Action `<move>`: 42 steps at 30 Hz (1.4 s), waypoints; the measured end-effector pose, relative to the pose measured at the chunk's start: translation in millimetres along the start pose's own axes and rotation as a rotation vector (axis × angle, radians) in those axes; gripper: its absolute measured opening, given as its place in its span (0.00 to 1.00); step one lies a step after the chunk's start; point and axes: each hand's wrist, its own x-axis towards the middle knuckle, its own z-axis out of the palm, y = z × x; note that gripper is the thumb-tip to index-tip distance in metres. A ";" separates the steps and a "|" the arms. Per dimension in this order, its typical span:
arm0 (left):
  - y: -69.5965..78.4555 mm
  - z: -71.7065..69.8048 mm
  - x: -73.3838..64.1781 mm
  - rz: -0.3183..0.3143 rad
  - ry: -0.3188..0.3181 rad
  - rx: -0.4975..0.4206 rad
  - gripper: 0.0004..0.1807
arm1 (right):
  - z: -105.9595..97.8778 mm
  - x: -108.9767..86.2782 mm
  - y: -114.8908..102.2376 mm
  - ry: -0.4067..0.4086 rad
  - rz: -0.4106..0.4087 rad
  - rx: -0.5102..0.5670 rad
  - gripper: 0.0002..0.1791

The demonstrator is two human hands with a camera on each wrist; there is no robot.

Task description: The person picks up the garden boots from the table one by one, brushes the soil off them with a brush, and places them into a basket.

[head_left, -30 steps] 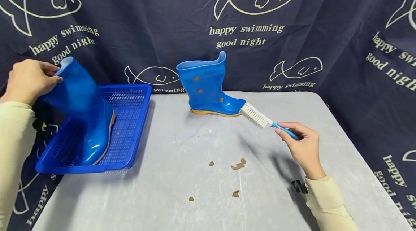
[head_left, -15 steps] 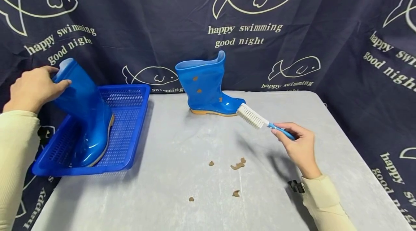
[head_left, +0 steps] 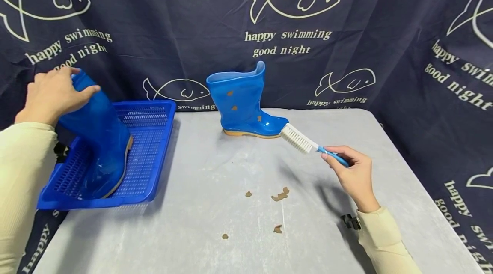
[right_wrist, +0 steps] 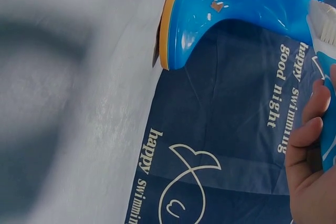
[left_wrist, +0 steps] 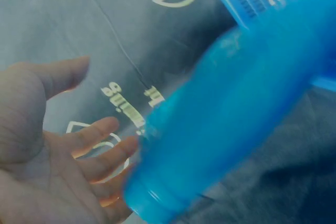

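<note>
Closest to us, a few brown scraps (head_left: 280,196) lie scattered on the grey table (head_left: 185,188), well apart from either boot. Here's the right hand (head_left: 353,175), pinching the blue handle of the brush (head_left: 300,139) between thumb and fingers, much as it did a second ago; the bristles are right by a boot's toe, though I can't tell whether they touch. Now look left, that's the change! The left hand (head_left: 54,94) had the basket boot (head_left: 102,137) pinched by its rim; now the thumb stands away and the fingers spread beside the shaft top, perhaps grazing it, I can't be sure. I'd call that a release, leaving this boot to the blue basket (head_left: 143,154), where it sits sole down, shaft leaning left. No brown shows on the side facing us. Farther back, the standing boot (head_left: 246,115) waits upright on the table, brown patches (head_left: 234,108) on its shaft and instep, so the brush work there looks undone. Behind everything hangs the fish-print curtain (head_left: 215,30).
</note>
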 end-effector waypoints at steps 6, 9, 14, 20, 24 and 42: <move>20.9 3.4 4.6 0.096 0.000 -0.078 0.52 | 3.9 -2.3 -20.1 0.010 -0.011 -0.008 0.08; 33.5 3.7 4.9 0.167 0.019 -0.100 0.51 | 6.4 -1.8 -24.3 0.018 -0.023 -0.005 0.08; 58.6 5.5 2.2 0.226 0.020 -0.142 0.49 | 8.7 -1.8 -25.3 0.014 -0.004 0.003 0.09; 96.5 9.5 0.9 0.289 0.012 -0.226 0.48 | 5.2 -4.3 -23.7 0.031 0.019 -0.027 0.08; 116.8 9.8 0.4 0.333 0.018 -0.286 0.47 | 4.7 -4.3 -24.4 0.037 0.014 -0.035 0.08; 193.8 30.8 -10.3 0.477 -0.005 -0.478 0.39 | 6.9 -5.8 17.3 0.085 0.003 0.037 0.10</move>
